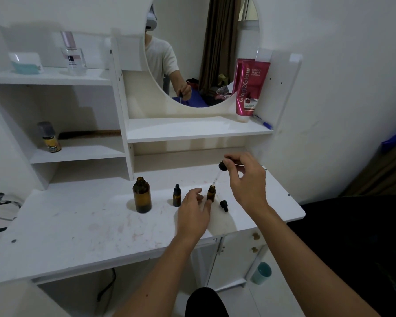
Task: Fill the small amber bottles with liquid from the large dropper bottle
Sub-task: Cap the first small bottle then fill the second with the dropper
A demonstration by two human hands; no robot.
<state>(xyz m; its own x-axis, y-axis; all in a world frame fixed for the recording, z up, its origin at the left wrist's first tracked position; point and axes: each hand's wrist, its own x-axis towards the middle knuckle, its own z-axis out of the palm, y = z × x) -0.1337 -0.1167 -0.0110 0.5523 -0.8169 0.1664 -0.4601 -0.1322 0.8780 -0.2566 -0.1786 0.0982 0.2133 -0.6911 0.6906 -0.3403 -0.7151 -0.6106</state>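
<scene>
The large amber bottle (142, 195) stands uncapped on the white vanity top (78, 225). To its right stands a small amber bottle (177, 196) with a black dropper cap on. Further right is a second small amber bottle (211, 192), uncapped. My left hand (193, 212) steadies that bottle at its base with thumb and fingers. My right hand (247, 179) pinches the black bulb of the big dropper (220, 171), whose glass tip points into the open small bottle's mouth. A small black dropper cap (224, 205) lies on the top just right of that bottle.
A round mirror (201, 51) rises behind the vanity. A pink tube (249, 88) and a blue pen (263, 123) sit on the middle shelf. A small yellow-labelled bottle (49, 138) stands on the left shelf. A teal cup (261, 272) sits on the floor.
</scene>
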